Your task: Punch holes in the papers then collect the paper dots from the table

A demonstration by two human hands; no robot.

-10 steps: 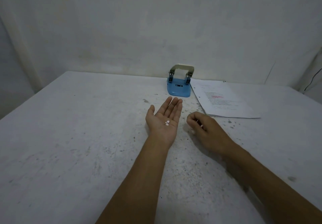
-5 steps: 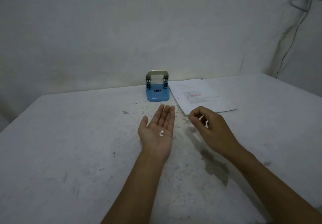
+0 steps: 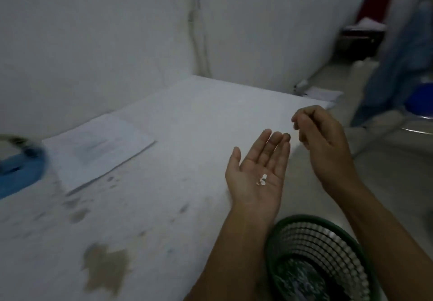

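My left hand (image 3: 259,167) lies palm up over the table's right edge, fingers apart, with a few white paper dots (image 3: 262,180) resting in the palm. My right hand (image 3: 321,141) hovers just right of it, fingers curled in a pinch; what it pinches is hidden. The stack of white papers (image 3: 98,148) lies on the table to the left. The blue hole punch (image 3: 18,169) sits blurred at the far left edge of view.
A green mesh waste basket (image 3: 328,249) stands on the floor below my hands, beside the table's right edge (image 3: 302,146). The white table (image 3: 152,218) is stained. A blue stool (image 3: 419,104) and clutter are at the far right. Cables hang on the wall.
My view swung right. Both hands moved from the table's middle to its right edge, above the basket. The left palm still carries the dots; the right hand lifted, still pinched.
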